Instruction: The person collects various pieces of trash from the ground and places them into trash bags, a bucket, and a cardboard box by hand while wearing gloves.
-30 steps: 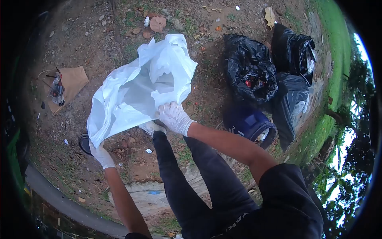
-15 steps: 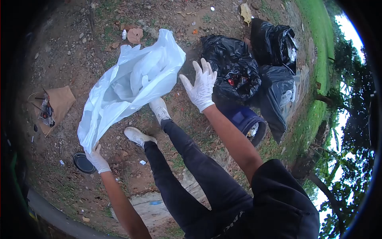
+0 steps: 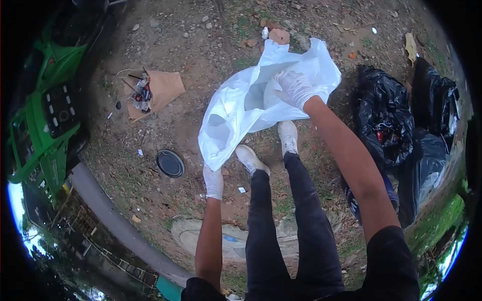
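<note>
A large white plastic bag is spread over the ground in front of my shoes, its mouth gaping upward. My left hand, in a thin white glove, is closed on the bag's near left edge. My right hand, gloved too, reaches over the mouth, its fingers apart against white plastic inside. Whether those fingertips pinch any of it is hard to make out. Beside my left hand lies a round black lid on the dirt.
Several black garbage bags stand at the right, partly over a blue bin. On the left, a brown paper bag lies near small litter. A green vehicle stands at the far left.
My right hand has moved from beside the black bags to the white bag's mouth. My view has turned left, bringing in the green vehicle. My left hand keeps its hold on the edge.
</note>
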Available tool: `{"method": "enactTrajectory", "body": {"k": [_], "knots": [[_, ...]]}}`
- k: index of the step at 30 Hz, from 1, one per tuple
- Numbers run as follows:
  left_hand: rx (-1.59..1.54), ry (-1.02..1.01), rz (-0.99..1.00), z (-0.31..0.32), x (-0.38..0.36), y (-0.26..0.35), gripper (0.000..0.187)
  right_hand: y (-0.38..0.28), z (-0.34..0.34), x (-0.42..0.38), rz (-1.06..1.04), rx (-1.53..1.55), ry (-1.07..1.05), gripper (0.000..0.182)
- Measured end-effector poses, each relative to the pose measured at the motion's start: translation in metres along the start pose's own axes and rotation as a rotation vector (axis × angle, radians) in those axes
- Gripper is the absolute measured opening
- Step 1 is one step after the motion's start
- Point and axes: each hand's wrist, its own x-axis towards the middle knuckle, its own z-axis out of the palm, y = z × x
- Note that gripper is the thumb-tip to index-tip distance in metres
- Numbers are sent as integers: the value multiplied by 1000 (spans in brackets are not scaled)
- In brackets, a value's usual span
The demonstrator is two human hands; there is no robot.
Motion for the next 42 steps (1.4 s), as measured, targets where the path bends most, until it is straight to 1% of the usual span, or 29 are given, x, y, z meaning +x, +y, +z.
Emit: {"method": "enactTrajectory", "body": {"k": [2, 3, 5, 6, 8, 10, 11, 13, 15, 17, 18, 19, 20, 21, 22, 23, 24, 25, 27, 29, 30, 31, 32, 33, 34, 36, 38, 40, 42], "knots": [[23, 96, 52, 19, -5, 19, 30, 8, 17, 15, 63, -114, -338, 54], [23, 104, 60, 22, 4, 19, 30, 5, 15, 20, 56, -113, -328, 54], [-78, 100, 168, 28, 12, 7, 33, 0, 15, 1, 137, -248, -493, 74], [-83, 95, 163, 31, 14, 5, 33, -4, 16, -9, 141, -253, -499, 74], [-2, 156, 325, 39, 18, 20, 37, -12, 20, -25, 82, -187, -413, 72], [-36, 171, 343, 47, 20, 40, 37, -26, 21, -50, -38, -214, -127, 78], [-56, 184, 350, 46, 23, 45, 37, -32, 10, -62, -60, -173, -45, 86], [-12, 174, 366, 28, 38, 17, 37, -45, -33, -81, 34, -166, 130, 91], [19, 155, 404, 15, 50, 10, 36, -20, -43, -94, 246, -162, 339, 96], [-79, 107, 374, 2, 56, 14, 37, 20, -39, -97, 599, -50, 588, 107], [-79, 96, 373, -7, 64, 13, 37, 42, -39, -99, 801, 99, 654, 113], [-82, 92, 374, -20, 71, 12, 41, 77, -25, -101, 859, 295, 790, 119], [-85, 95, 374, -32, 78, 11, 46, 99, -17, -101, 940, 514, 818, 124], [-35, 46, 411, -42, 86, 19, 61, 114, -5, -98, 994, 663, 792, 127], [-33, 45, 407, -43, 94, 31, 61, 124, 10, -92, 1049, 812, 768, 129], [-272, -40, 248, -42, 103, 44, 72, 130, 31, -83, 982, 718, 623, 131], [-152, -84, 273, -46, 124, 35, 82, 136, 60, -74, 913, 626, 471, 133], [-34, -126, 303, -50, 145, 26, 92, 151, 99, -61, 717, 495, 366, 134], [363, -180, 403, -39, 192, 5, 103, 145, 146, -16, 578, 389, 260, 133], [698, -162, 365, -9, 211, 25, 123, 113, 157, 31, 551, 375, 187, 129], [1113, -104, 444, 7, 219, 30, 138, 101, 162, 51, 556, 356, 163, 128], [1119, -116, 438, 26, 232, 27, 138, 93, 164, 70, 563, 328, 146, 127], [1170, -116, 411, 45, 247, 24, 146, 86, 167, 88, 571, 299, 126, 125], [1218, -110, 384, 64, 260, 24, 154, 69, 155, 93, 566, 268, 50, 124], [1213, -104, 387, 83, 269, 27, 154, 63, 150, 101, 560, 233, -26, 123], [1276, -106, 311, 122, 279, 28, 151, 61, 161, 115, 550, 231, 9, 118], [1250, -110, 288, 155, 292, 15, 148, 60, 176, 112, 560, 237, 13, 113], [1277, -162, 174, 179, 300, 1, 144, 59, 190, 110, 577, 303, -50, 133], [1305, -126, 139, 188, 307, -23, 142, 82, 242, 112, 576, 319, -27, 137]]}}
